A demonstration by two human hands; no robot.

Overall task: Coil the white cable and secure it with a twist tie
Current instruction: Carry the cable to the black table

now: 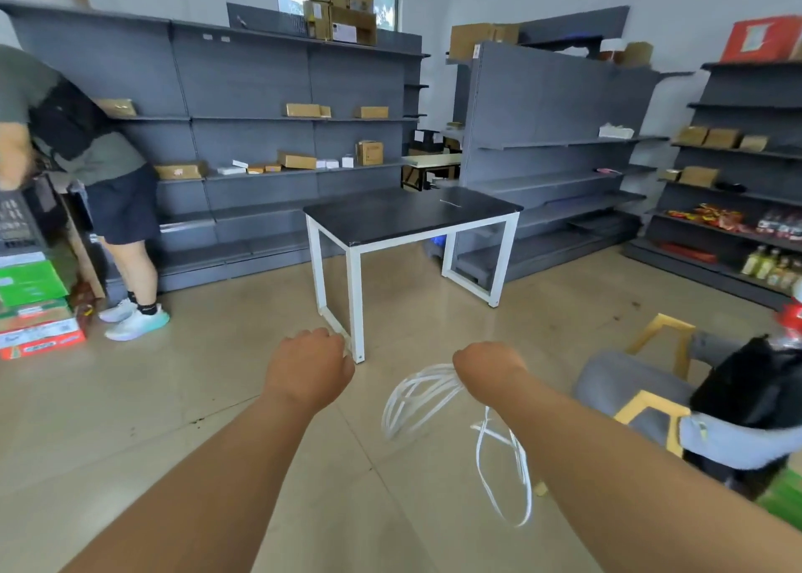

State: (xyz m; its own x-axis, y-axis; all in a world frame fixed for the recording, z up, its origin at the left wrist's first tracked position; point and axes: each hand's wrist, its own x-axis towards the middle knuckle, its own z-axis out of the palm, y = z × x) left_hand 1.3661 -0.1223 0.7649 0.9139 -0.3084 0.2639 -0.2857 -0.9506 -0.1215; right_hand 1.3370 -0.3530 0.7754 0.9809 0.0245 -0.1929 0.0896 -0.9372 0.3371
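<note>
Grey shop shelving behind black-topped, white-legged table at 12 o'clock. Looped white cable dangling at 5 o'clock, gripped in right hand; left hand apart at 7 o'clock, fingers curled, contents hidden.

**Head-worn wide-angle view, facing forward and down**

The camera rides at head height, looking ahead and down over the floor. The left hand and right hand reach in from 6 o'clock, near the lens. The tabletop stands farther off toward 12 o'clock, with grey shelves beyond it.
</note>
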